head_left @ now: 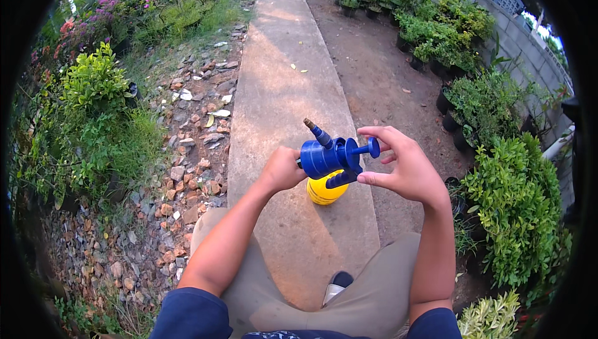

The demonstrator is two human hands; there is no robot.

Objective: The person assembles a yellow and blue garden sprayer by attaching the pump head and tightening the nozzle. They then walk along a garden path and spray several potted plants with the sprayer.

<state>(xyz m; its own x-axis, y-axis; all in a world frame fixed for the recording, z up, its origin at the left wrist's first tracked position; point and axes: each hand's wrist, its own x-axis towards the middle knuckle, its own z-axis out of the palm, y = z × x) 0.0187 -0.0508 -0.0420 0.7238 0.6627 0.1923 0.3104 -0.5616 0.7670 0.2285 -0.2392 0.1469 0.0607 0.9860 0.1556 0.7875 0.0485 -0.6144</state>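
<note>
My left hand [284, 168] is closed around the left end of a blue sprayer pump head [324, 157], which I hold on its side. Its nozzle [317, 132], with a brass-coloured tip, points up and to the left. Out to the right sticks the plunger with its round blue knob [374, 147]. Beside that knob is my right hand [405, 164], thumb and forefinger spread apart; whether a fingertip touches the pump head I cannot tell. Below the pump head a yellow bottle [327, 190] shows, its upper part hidden behind the blue piece.
A concrete path [286, 90] runs away between my knees. Broken stones [180, 183] and flowering bushes [106, 9] lie to the left. Along the right are potted shrubs [517, 195], bare soil [367, 71] and a grey block wall [498, 27]. My sandalled foot [337, 286] is underneath.
</note>
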